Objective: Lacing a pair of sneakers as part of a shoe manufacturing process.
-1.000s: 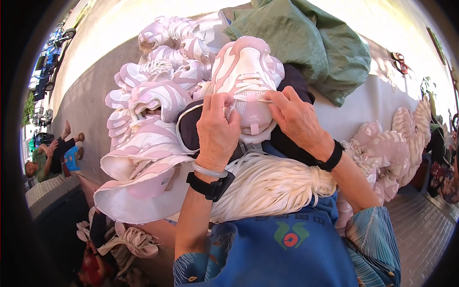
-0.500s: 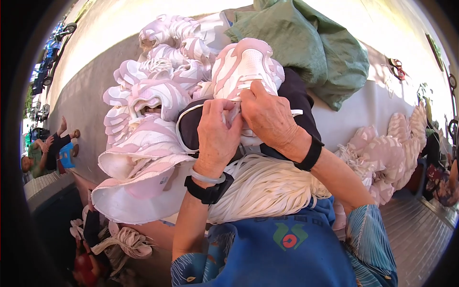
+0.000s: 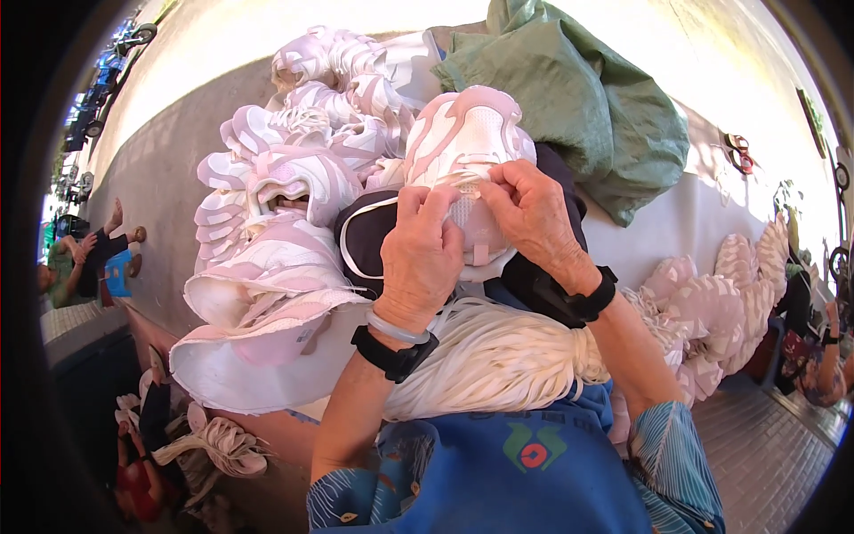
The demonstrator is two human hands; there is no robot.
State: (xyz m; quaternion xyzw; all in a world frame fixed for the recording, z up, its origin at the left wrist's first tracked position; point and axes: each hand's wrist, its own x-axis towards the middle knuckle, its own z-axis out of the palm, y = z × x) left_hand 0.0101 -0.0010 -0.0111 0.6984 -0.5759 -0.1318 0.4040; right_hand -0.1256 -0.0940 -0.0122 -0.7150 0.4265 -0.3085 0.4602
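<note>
A: Is there any writing?
B: The blue apron (image 3: 525, 494) has a green and red picture (image 3: 534, 448) on it. A row of dark marks sits above that, but a fold squashes it, so I can't read it.
A: Where's the shoe?
B: The pink and white shoe (image 3: 458, 129) is in the middle, on dark cloth (image 3: 369, 233), with its toe pointing away. Fingers hide part of its tongue. I can't make out any mark there.
A: What are the hands doing?
B: The right hand (image 3: 541, 221) has its finger and thumb pinched on a white lace (image 3: 467, 180). The left hand (image 3: 422, 254) has curled fingers by the lace. Its tips are hard to see, so I can't tell if it's gripping.
A: What's cut off?
B: The green sheet (image 3: 578, 116) runs off the top, and the apron runs off the bottom.
</note>
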